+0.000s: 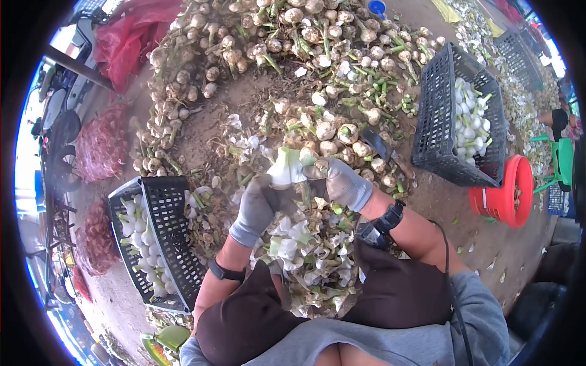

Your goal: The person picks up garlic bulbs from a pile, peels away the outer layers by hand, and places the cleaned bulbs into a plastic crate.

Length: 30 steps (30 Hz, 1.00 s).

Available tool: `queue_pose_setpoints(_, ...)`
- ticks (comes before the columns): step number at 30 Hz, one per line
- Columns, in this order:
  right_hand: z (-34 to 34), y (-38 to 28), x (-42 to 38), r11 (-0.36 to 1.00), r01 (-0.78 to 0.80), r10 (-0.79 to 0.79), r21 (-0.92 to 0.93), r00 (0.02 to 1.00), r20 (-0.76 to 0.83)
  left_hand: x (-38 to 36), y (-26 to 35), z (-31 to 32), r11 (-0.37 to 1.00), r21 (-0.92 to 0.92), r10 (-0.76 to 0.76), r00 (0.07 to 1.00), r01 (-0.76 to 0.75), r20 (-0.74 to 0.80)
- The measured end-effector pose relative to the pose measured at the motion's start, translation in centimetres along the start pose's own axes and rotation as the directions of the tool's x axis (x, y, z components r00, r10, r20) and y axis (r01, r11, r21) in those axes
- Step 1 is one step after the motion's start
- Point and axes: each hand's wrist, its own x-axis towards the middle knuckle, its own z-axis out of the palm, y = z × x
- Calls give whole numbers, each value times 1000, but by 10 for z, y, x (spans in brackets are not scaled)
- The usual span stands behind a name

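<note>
Held between both hands is a garlic bulb with pale white and greenish outer skin. My left hand, in a grey glove, is closed on its lower left side. On its right side, the gloved fingers of my right hand are pinched and partly cover it. Below my hands lies a heap of peeled garlic skins between my knees. Just beyond them are several unpeeled garlic bulbs. A broad-bladed knife rests to the right of these bulbs.
A black crate of clean garlic stands tilted at left; another black crate of it stands at right. Beside that are a red bucket and green stool. A large garlic pile spreads ahead. Filled mesh sacks sit far left.
</note>
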Motion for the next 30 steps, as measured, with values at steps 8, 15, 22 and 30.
queue_pose_setpoints(8,1,8,15,625,165,-253,-763,967,1,4,-5,-19,176,956,578,811,-234,92)
queue_pose_setpoints(15,-45,-14,30,176,-26,-347,-984,934,-87,-30,11,-5,653,570,527,840,-498,130)
queue_pose_setpoints(22,0,38,-32,340,90,-74,-936,995,68,-32,22,-13,711,568,555,826,-415,-92)
queue_pose_setpoints(30,33,-33,10,672,294,-429,-679,903,-34,-41,21,-1,534,628,635,759,-566,145)
